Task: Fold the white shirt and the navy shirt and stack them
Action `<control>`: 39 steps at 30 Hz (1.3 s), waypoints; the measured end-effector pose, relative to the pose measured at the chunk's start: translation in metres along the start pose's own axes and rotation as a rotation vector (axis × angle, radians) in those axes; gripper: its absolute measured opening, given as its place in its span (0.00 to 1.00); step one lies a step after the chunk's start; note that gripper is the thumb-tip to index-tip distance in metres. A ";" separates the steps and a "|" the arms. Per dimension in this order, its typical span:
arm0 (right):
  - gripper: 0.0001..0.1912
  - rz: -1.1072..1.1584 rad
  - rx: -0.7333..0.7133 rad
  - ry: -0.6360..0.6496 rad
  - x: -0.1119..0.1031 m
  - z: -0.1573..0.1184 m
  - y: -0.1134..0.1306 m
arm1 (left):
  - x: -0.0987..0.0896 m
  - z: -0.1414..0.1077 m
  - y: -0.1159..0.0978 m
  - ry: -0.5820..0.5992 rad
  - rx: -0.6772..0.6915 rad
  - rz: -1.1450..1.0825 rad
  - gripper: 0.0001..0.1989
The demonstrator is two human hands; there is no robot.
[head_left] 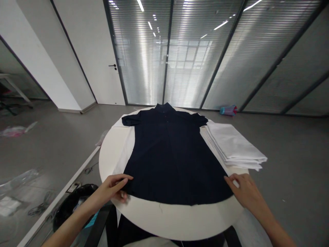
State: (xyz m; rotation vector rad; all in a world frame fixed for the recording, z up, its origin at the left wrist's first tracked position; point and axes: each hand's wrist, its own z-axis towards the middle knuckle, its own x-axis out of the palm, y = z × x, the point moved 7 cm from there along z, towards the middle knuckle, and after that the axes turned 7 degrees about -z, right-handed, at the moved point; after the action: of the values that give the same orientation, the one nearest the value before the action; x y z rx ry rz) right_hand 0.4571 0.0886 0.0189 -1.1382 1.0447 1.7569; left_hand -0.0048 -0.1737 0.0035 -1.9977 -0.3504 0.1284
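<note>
- Left hand (119,187): we find it at the near left corner of the hem, thumb and forefinger brought together on the fabric edge, the other fingers curled below.
- Right hand (240,187): we observe it at the near right corner, thumb and forefinger likewise pinching the edge.
- Dark navy polo shirt (172,157): we record it spread flat on the table between both hands, collar at the far side, hem toward the wearer, short sleeves out to either side. Small buttons show below the collar.
- Round white table (180,223): we see its bare near rim beyond the hem, with a fine loose thread on it.
- White cloth (124,157): we note it along the shirt's left side, partly covered by the shirt.
- Folded white fabric stack (232,142): we place it to the right, beside the right sleeve, overhanging the table edge.
- Black-lined bin (61,209): we locate it on the floor, below the left forearm.
- Clear plastic wrapping (19,181): we note it on the grey floor, further left.
- Glass partition (185,58): we see it behind the table, with horizontal blinds, beside a white door (88,51).
</note>
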 end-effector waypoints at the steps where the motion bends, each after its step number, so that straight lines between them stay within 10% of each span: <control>1: 0.22 0.000 -0.023 -0.025 -0.004 0.002 0.003 | -0.002 0.001 -0.002 -0.031 0.011 0.002 0.34; 6: 0.21 0.031 -0.069 -0.045 -0.016 -0.003 0.007 | -0.021 -0.003 -0.009 -0.167 0.099 -0.004 0.32; 13: 0.26 -0.030 -0.062 0.083 -0.001 -0.026 -0.004 | -0.021 -0.019 0.011 -0.047 -0.032 0.226 0.43; 19: 0.27 0.065 -0.200 -0.124 -0.036 0.000 0.040 | -0.031 -0.015 -0.085 -0.292 0.364 0.721 0.30; 25: 0.30 0.048 -0.465 0.170 0.002 0.071 0.132 | 0.014 0.128 -0.177 -0.313 0.700 1.051 0.20; 30: 0.34 -0.124 -0.437 0.288 0.056 0.169 0.177 | 0.023 0.255 -0.189 -0.405 0.537 1.246 0.25; 39: 0.39 -0.206 -0.186 0.379 0.124 0.260 0.175 | -0.021 0.315 -0.156 -0.487 0.380 1.310 0.39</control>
State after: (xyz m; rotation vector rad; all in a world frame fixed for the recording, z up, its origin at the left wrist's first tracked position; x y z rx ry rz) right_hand 0.1836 0.2861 0.0083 -1.6812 0.9509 1.5325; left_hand -0.1304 0.1547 0.0032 -1.4924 0.6915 1.3872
